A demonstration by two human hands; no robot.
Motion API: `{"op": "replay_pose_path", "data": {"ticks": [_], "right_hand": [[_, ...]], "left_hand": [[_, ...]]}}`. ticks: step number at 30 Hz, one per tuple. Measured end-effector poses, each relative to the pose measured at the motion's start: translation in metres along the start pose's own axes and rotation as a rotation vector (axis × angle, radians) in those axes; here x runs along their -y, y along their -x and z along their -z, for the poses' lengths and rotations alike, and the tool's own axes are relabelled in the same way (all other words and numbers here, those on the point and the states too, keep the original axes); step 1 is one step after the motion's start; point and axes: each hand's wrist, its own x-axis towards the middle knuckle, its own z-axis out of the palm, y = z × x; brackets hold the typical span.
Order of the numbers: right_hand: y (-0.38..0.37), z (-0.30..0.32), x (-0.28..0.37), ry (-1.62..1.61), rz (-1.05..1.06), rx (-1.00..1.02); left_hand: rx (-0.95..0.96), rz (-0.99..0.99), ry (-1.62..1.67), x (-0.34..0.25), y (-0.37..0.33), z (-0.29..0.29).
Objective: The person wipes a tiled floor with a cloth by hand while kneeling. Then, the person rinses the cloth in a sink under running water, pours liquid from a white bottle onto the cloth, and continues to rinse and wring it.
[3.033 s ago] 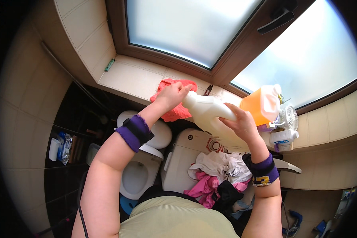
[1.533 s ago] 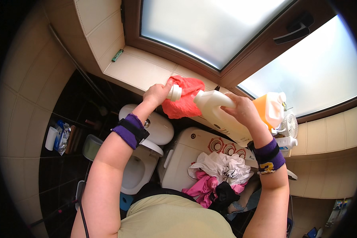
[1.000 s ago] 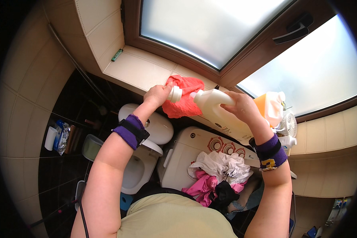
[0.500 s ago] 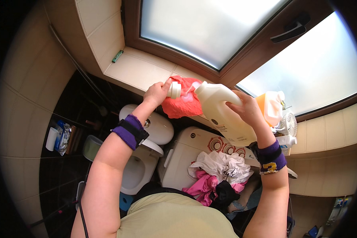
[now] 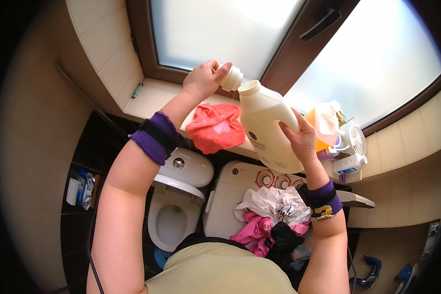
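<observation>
My right hand (image 5: 301,138) is wrapped round the handle of a large cream plastic jug (image 5: 265,125), held tilted with its uncapped neck up and to the left. In my left hand (image 5: 203,80) is a white ridged cap (image 5: 232,78), pinched right beside the jug's mouth. A thin strand of liquid seems to hang below the cap. Under it, a coral-red cloth (image 5: 215,128) lies bunched on the window ledge, with a pale wet patch on top. Clothes in white (image 5: 269,203), pink and black are heaped on a white washing machine (image 5: 225,183) below.
A toilet (image 5: 172,220) stands left of the machine. On the ledge at right are an orange-filled jug (image 5: 322,125), a small white fan (image 5: 354,140) and a white bottle (image 5: 350,165). A frosted window (image 5: 220,34) with a dark handle (image 5: 322,24) is behind.
My left hand has raised the cap and brought it right to the jug's mouth. The jug has turned more upright, its neck higher, and the stream onto the cloth has thinned.
</observation>
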Motion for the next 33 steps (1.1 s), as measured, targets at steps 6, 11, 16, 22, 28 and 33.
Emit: {"op": "replay_pose_path", "data": {"ticks": [6,11,16,22,28,33], "right_hand": [[0.002,0.0,-0.006,-0.072,0.04,-0.073],[0.002,0.003,-0.028,-0.027,0.083,-0.103],[0.009,0.011,-0.04,-0.045,0.121,-0.222],[0.017,0.014,-0.063,-0.132,0.113,-0.397],[0.026,0.017,-0.091,-0.177,0.124,-0.574],[0.034,-0.004,-0.113,-0.279,0.073,-0.702]], "left_hand": [[0.079,-0.264,-0.365,-0.051,-0.009,0.011],[0.08,-0.217,-0.484,-0.08,-0.022,-0.002],[0.257,-0.271,-0.56,-0.12,-0.021,-0.015],[0.288,-0.657,-0.042,-0.111,-0.034,-0.04],[0.317,-0.398,-0.433,-0.151,-0.028,-0.076],[0.219,-0.823,-0.142,-0.142,-0.046,-0.105]]}}
